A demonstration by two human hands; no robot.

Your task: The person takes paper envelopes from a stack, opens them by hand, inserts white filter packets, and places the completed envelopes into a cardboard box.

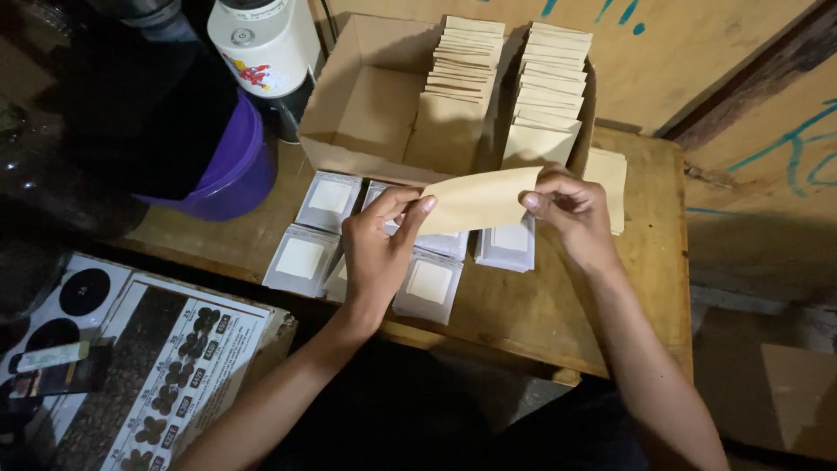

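While we hold the brown paper envelope (478, 201) up between both hands, we judge the work to be well under way but not finished. Our left hand (377, 253) pinches the envelope's left end between thumb and fingers, and our right hand (571, 214) grips its right end the same way, so the envelope hangs level above the middle of the counter (558, 305), clear of everything beneath it.

At twelve o'clock from the envelope sits an open cardboard box (366, 105). Two rows of like envelopes (510, 83) stand on edge in its right half, while the left half is bare cardboard, so we reckon the box is roughly half filled. Whether the envelope in our hands already has anything inside, we cannot tell.

Below our hands, from about seven to five o'clock, white flat packets with a pale square middle (301, 260) lie in a loose spread on the counter, some of them stacked. A few more brown envelopes (609, 179) lie flat at two o'clock, just beside the box.

Off at ten o'clock stand a purple tub (240, 170) and a white grinder-like appliance (266, 44).
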